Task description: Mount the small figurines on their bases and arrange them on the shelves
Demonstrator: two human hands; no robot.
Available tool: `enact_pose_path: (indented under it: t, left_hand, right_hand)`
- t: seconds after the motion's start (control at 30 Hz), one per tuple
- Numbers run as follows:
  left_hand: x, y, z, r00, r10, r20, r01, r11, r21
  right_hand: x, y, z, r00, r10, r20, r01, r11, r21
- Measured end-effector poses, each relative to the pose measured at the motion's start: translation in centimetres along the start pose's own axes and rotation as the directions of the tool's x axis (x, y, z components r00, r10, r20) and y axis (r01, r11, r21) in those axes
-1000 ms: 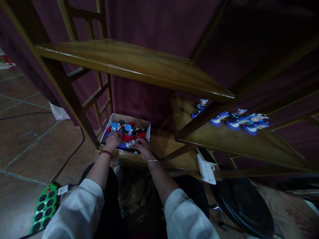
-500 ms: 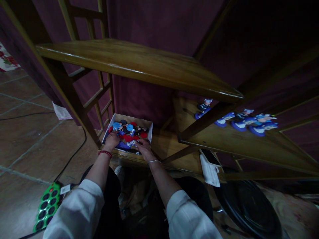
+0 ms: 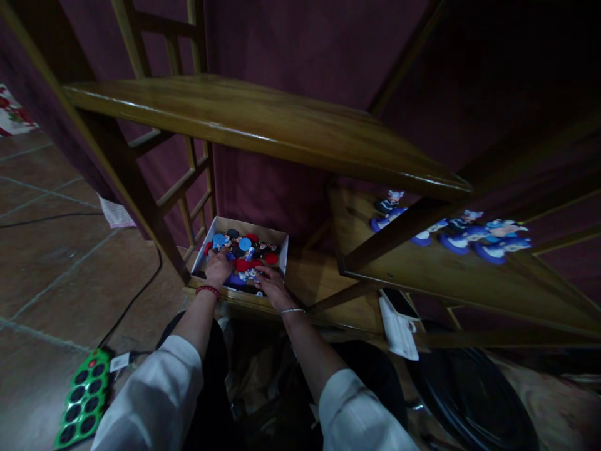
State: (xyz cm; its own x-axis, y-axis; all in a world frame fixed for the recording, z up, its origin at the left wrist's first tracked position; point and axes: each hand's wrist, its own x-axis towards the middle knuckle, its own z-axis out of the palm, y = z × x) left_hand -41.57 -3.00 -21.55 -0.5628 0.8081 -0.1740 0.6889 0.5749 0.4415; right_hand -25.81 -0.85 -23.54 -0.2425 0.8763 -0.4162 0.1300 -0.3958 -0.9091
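Two bare hands work inside one shallow open box, set on the lower wooden shelf. The left hand reaches over the near left part of the box; the right hand enters over the near right part, its fingers at a small white-and-blue figurine. The hands are apart from each other, fingers bent; whether either is closed on a piece cannot be told. The small figures and round discs, among them a light blue disc and a red disc, lie mixed in the box, whose low walls presumably stop loose pieces from rolling away while leaving them open to reach from above. Several figures with blue bases are spaced in a row on the side shelf; the broad bases probably steady them. A dark phone-like object rests on a white item at the lower shelf's right end, outside the box and away from both hands.
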Motion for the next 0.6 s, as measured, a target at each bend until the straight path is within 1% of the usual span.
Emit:
enact_pose_path:
  t: [0.13,0.3,0.47,0.53,0.6]
  left_hand:
    - [-0.2,0.4,0.1,0.999,-0.021,-0.044,0.019,0.999,-0.041]
    - [-0.1,0.2,0.0,0.998,0.001,-0.067,-0.005,0.998,-0.065]
    - [-0.1,-0.2,-0.6,0.995,0.010,-0.102,-0.019,0.996,-0.089]
    - [0.0,-0.4,-1.0,0.994,-0.002,-0.113,-0.013,0.992,-0.128]
    - [0.2,-0.6,-1.2,0.995,-0.009,-0.099,-0.008,0.984,-0.177]
  right_hand:
    - [0.0,-0.1,-0.1,1.000,0.024,-0.001,-0.024,1.000,0.002]
    - [0.1,0.1,-0.2,0.999,0.032,-0.005,-0.032,0.999,0.004]
    - [0.3,0.1,0.0,0.997,0.071,-0.022,-0.070,0.997,0.010]
    - [0.3,0.0,0.1,0.996,0.080,-0.031,-0.079,0.997,0.013]
    - [0.3,0.0,0.2,0.996,0.081,-0.035,-0.080,0.997,0.005]
